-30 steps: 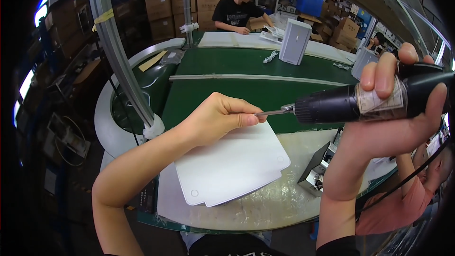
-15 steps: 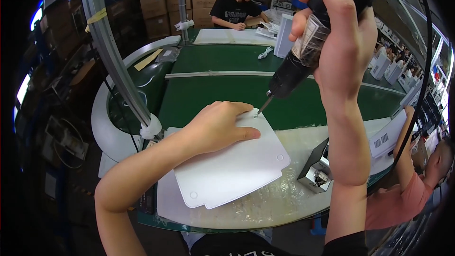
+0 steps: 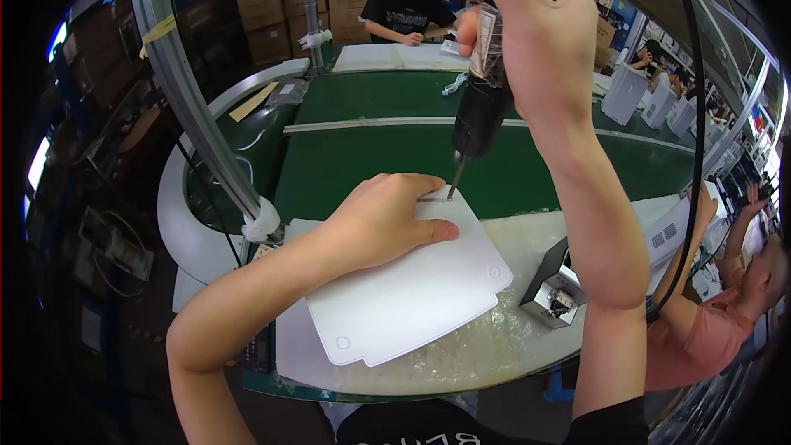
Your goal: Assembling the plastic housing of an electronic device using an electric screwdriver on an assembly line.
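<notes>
A white panel (image 3: 412, 297) with round corner marks lies tilted on the bench. My left hand (image 3: 391, 218) grips its far left part, thumb on the face and index finger along the far edge; the other fingers are mostly hidden. Above, my right hand (image 3: 548, 37) is wrapped round a black electric screwdriver (image 3: 478, 119), which has a taped label on its body. The screwdriver's bit points down and meets the panel's far corner, close to my left index finger. What lies under the panel is hidden.
Right of the panel stands an open dark box holding metal parts (image 3: 559, 301). A metal post (image 3: 185, 82) rises on the left. Beyond the bench runs a green conveyor (image 3: 362, 169) with a rail. A black cable (image 3: 700, 107) hangs at right. Co-workers sit across and at right.
My right hand and the screwdriver have swung left, bringing the tool more upright, with its bit still at the corner. The panel and left hand have shifted slightly right.
</notes>
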